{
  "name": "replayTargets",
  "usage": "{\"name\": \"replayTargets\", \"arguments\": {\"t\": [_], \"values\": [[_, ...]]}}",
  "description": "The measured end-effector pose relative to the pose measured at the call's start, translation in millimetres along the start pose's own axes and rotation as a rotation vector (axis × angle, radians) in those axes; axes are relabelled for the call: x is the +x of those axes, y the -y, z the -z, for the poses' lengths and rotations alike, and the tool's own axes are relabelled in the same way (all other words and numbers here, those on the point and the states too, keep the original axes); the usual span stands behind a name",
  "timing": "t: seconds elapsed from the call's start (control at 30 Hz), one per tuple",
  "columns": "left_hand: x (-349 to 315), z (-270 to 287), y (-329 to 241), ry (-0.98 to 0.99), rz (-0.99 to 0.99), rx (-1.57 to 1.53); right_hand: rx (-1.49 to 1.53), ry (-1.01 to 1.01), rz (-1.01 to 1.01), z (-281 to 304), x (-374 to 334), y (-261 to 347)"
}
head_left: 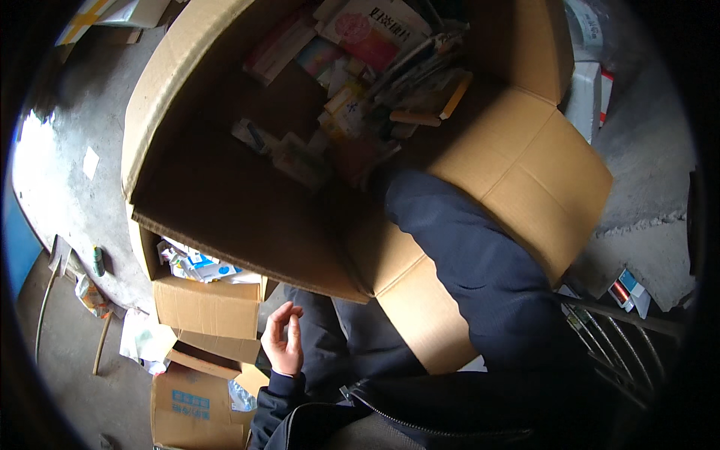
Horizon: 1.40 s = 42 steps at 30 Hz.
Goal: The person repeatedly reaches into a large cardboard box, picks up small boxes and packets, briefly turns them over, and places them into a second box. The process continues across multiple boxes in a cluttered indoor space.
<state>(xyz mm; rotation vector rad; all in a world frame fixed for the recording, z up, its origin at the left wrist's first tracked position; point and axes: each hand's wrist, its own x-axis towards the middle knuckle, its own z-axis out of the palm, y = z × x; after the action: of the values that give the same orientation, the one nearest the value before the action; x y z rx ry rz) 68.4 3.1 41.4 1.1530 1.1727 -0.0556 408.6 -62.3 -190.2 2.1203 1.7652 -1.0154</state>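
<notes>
My right arm (457, 232), in a dark sleeve, reaches into a large cardboard box (517, 157) that lies tilted toward me. My right hand (356, 156) is deep in its shadow among small cartons, and its fingers are too dark to make out. Close to it lie a yellow and white carton (345, 109) and some pale packets (300, 159). Further in are a pink and white printed carton (371, 34) and a stack of flat packages (420, 67). My left hand (283, 341) hovers by my knee below the box's edge, fingers loosely bent, with nothing in it.
At the left, a smaller cardboard box (206, 304) holds several white and blue packages (199, 262). Another carton (187, 405) stands nearer to me. A metal rack (615, 337) and a small blue and red box (628, 291) are at the right. A green bottle (98, 260) lies on the floor.
</notes>
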Motion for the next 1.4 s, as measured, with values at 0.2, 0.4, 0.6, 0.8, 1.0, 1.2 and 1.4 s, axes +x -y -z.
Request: {"name": "replayTargets", "arguments": {"t": [0.2, 0.4, 0.6, 0.8, 1.0, 1.2, 1.4], "values": [[13.2, -11.8, -68.7, 0.015, -0.234, -0.035, 0.218, -0.126, -0.245, 86.0, -0.6, 49.8], [38.0, -33.0, -94.5, -0.105, -0.307, -0.330, 1.300, -0.383, 0.115, 189.0, -98.6, 120.2], [28.4, -27.3, -88.6, -0.095, -0.147, -0.485, 1.124, 0.109, 0.347, 207.9, -128.6, 134.5], [13.3, 5.0, -55.1, -0.290, -0.022, -0.606, -0.028, -0.198, -0.180, 195.1, -75.3, -53.8], [-1.0, 15.4, -14.2, -0.341, 0.073, -0.559, -0.599, -0.334, 0.095, 118.3, -42.7, -206.1], [-6.8, 9.3, 13.3, -0.328, 0.130, -0.600, -0.420, 0.040, -0.239, 81.7, -37.5, -202.5], [-15.5, 9.4, 4.0, -0.313, 0.105, -0.558, 0.095, -0.151, -0.363, 125.7, -38.2, -172.4]]}}
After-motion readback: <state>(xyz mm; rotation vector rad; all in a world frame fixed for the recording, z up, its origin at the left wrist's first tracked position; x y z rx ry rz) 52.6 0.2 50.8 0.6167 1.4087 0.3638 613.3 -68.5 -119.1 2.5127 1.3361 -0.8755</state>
